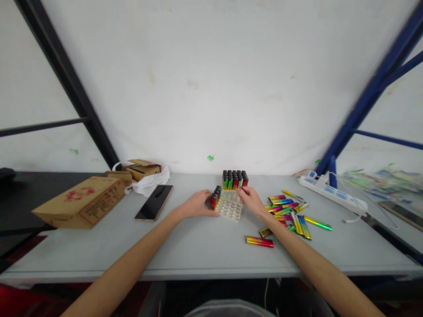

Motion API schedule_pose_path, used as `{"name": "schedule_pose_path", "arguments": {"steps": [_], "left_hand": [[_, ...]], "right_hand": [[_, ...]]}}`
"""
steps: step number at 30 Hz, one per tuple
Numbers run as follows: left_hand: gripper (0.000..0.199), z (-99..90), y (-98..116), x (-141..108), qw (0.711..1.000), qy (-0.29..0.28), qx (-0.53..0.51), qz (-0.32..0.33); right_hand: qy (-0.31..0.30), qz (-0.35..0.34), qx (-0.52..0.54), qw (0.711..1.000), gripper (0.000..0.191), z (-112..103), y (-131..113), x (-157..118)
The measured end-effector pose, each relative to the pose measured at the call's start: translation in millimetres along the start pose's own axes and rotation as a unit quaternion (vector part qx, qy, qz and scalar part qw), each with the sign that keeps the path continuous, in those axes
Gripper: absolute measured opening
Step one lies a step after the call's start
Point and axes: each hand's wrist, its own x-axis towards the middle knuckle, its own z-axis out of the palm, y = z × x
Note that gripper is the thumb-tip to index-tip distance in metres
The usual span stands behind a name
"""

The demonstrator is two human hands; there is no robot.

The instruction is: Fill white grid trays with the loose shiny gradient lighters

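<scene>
A white tray (230, 209) with rows of round holes lies on the table between my hands. A row of shiny coloured black-topped pieces (216, 197), lighter-like in shape, stands upright along its left side. My left hand (197, 205) curls around that side, thumb at the near corner and fingers behind the row. Over the tray's right edge, my right hand (253, 200) is closed in a pinch; a small purplish bit shows at the fingertips, mostly hidden. Just behind the tray stands a block of similar black-topped pieces (235, 180).
Loose shiny coloured pieces (292, 215) are heaped at the right, with a red-yellow one (259, 241) nearer the front. Leftward are a phone (154, 202), a white bag (150, 182) and a cardboard box (82, 200). A power strip (332, 193) lies at the right.
</scene>
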Motion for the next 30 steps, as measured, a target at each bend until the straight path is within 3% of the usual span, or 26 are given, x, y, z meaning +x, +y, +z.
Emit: {"name": "schedule_pose_path", "arguments": {"steps": [4, 9, 15, 23, 26, 30], "left_hand": [[0.065, -0.9, 0, 0, 1.0, -0.002, 0.009, 0.006], [0.063, -1.9, 1, 1, 1.0, 0.005, -0.005, -0.005], [0.063, -1.0, 2, 1, 1.0, 0.009, 0.006, -0.015], [0.067, 1.8, 3, 0, 1.0, 0.021, 0.021, -0.011], [0.074, 5.3, 5, 0, 0.999, 0.024, 0.02, -0.019], [0.073, 11.2, 11, 0, 0.999, 0.021, 0.011, -0.028]], "right_hand": [[-0.001, -0.026, -0.042, 0.999, 0.039, -2, -2, 1], [0.009, -0.061, -0.069, 0.996, 0.043, -1, -7, 0], [0.046, -0.052, -0.117, 0.991, 0.034, -2, -6, 1], [-0.017, -0.11, -0.107, 0.988, 0.043, -2, -4, 1], [-0.001, -0.16, -0.133, 0.978, 0.046, -2, -4, 2], [0.0, -0.129, -0.173, 0.976, 0.044, -5, -8, 3]]}}
